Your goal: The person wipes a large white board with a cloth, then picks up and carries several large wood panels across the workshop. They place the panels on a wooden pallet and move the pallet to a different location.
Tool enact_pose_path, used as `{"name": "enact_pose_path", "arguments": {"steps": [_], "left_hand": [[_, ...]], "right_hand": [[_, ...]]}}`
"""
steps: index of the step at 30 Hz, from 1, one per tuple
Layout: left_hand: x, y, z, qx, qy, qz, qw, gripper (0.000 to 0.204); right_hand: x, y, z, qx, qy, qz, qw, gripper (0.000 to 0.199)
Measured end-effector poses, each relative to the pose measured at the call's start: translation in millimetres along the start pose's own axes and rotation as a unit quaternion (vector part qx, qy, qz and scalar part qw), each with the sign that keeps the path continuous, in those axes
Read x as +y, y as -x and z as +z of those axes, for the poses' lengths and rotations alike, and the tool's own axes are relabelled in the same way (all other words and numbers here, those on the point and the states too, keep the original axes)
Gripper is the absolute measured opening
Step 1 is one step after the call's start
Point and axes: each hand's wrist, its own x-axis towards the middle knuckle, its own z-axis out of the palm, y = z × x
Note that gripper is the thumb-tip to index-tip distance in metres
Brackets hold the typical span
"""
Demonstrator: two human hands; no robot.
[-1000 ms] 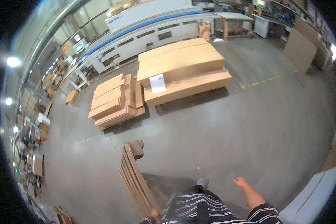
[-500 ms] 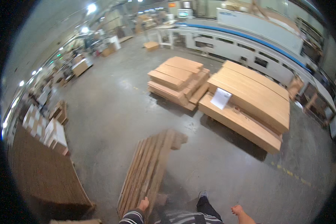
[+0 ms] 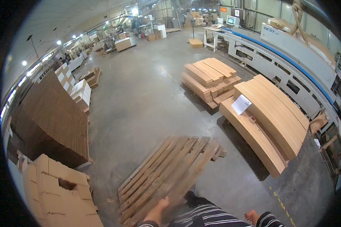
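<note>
A slatted wooden pallet is just in front of me, slanting away to the right. My left hand is closed at its near side, gripping a slat; the fingertips are partly hidden. The pallet's right edge is smeared by motion, and I cannot tell how far it is off the floor. Out to the right of my body, my right hand hangs with curled fingers and nothing in it.
Stacked wood-coloured boards and long panels with a paper sheet stand ahead right. Behind them runs a long white machine. On my left are a tall brown stack and cardboard stack. Grey floor lies between.
The pallet has swung to a flatter angle and shows more of its slatted face. My left hand moved right with it. My view has turned left, bringing the cardboard stack in.
</note>
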Motion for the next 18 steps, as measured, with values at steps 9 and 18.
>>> {"name": "enact_pose_path", "arguments": {"steps": [9, 18], "left_hand": [[-70.2, 95.7, 89.7, -0.008, 0.001, -0.001, 1.000, 0.068], [-121.6, 197.5, 172.5, -0.022, -0.009, 0.058, 0.998, 0.066]], "right_hand": [[42.0, 41.0, -34.3, 0.161, 0.111, -0.222, 0.955, 0.031], [-15.4, 120.0, 16.1, 0.161, -0.102, -0.408, 0.893, 0.034]]}}
